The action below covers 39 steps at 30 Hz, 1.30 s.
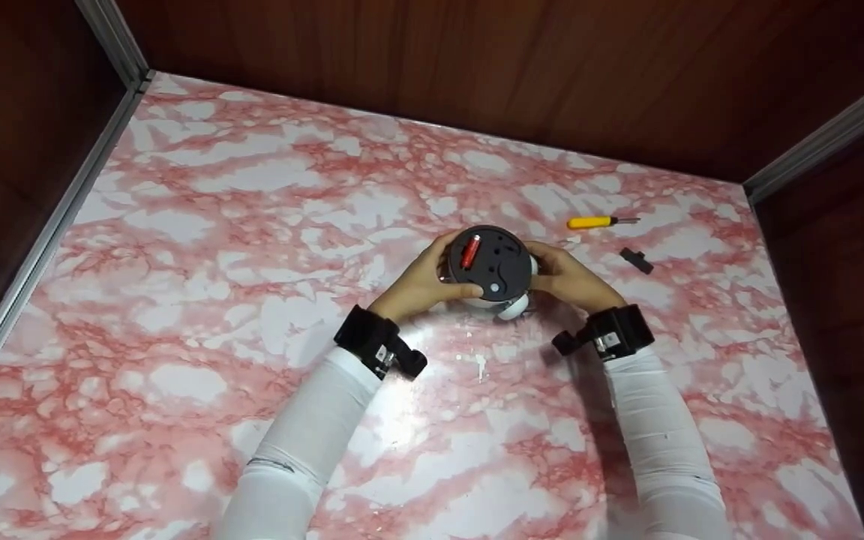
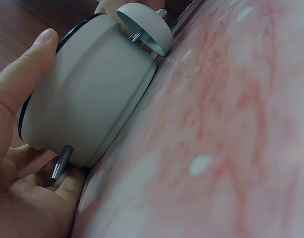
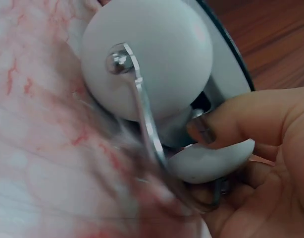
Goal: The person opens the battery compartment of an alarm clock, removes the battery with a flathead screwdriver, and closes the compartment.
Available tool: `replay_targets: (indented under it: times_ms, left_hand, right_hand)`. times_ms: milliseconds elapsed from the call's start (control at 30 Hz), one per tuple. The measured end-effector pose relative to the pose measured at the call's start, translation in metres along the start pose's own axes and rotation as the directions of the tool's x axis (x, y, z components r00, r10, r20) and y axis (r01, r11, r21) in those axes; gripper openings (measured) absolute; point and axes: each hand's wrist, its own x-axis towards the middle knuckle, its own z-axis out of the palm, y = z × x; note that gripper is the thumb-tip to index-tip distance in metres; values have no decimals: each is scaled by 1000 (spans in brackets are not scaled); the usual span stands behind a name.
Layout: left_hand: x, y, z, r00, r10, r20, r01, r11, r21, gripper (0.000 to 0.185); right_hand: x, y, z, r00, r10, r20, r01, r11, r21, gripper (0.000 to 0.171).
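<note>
A white twin-bell alarm clock point(image 1: 503, 262) lies face down on the table, its round black back turned up. A red battery point(image 1: 470, 252) sits in the slot on that back. My left hand point(image 1: 424, 281) grips the clock's body from the left, thumb over the rim of the back. In the left wrist view a small metal foot point(image 2: 63, 162) sticks out by the fingers. On the other side my right hand point(image 1: 568, 276) holds the clock at its bell end, thumb and fingers around one bell point(image 3: 214, 161). The other bell point(image 3: 147, 54) and the metal handle point(image 3: 148, 119) show in the right wrist view.
A screwdriver with a yellow handle point(image 1: 589, 223) lies right of the clock, towards the back. Nearer is a small black battery cover point(image 1: 637, 260). Dark brown panels point(image 1: 432, 67) wall in the back and sides of the pink marbled table point(image 1: 199, 315).
</note>
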Motion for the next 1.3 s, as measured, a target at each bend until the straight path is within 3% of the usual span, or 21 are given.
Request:
replay_targets:
  times_ms: [133, 267, 433, 567, 700, 833, 933, 1067, 1300]
  left_hand:
    - [0, 1, 0, 1000, -8, 2, 8, 1000, 0, 97]
    - [0, 1, 1, 1000, -11, 4, 12, 1000, -8, 96]
    - [0, 1, 0, 1000, -19, 4, 19, 1000, 5, 96]
    - [0, 1, -1, 1000, -30, -5, 30, 1000, 3, 97]
    - [-1, 1, -1, 1000, -26, -6, 26, 1000, -17, 98]
    - [-1, 0, -1, 1000, -17, 2, 17, 999, -34, 97]
    - [-1, 0, -1, 1000, -13, 6, 13, 999, -29, 97]
    - [0, 1, -1, 1000, -16, 11, 16, 1000, -23, 97]
    - [0, 1, 0, 1000, -8, 18, 9, 996, -91, 97]
  right_hand:
    - [-1, -2, -3, 999, -29, 31, 30, 999, -42, 57]
    - [-5, -4, -7, 1000, -10, 9, 10, 1000, -25, 57]
    - [-13, -12, -9, 995, -29, -95, 27, 999, -19, 55]
    - [-14, -26, -5, 966, -127, -226, 104, 988, -111, 46]
    - [-9, -42, 8, 925, -250, -285, 158, 938, -310, 40]
    - [-3, -55, 24, 899, -365, -242, 216, 851, -479, 39]
    - [1, -61, 35, 895, -396, -206, 232, 806, -545, 39]
    - [5, -64, 46, 897, -398, -196, 216, 777, -591, 38]
    - [12, -71, 57, 904, -397, -159, 215, 743, -634, 37]
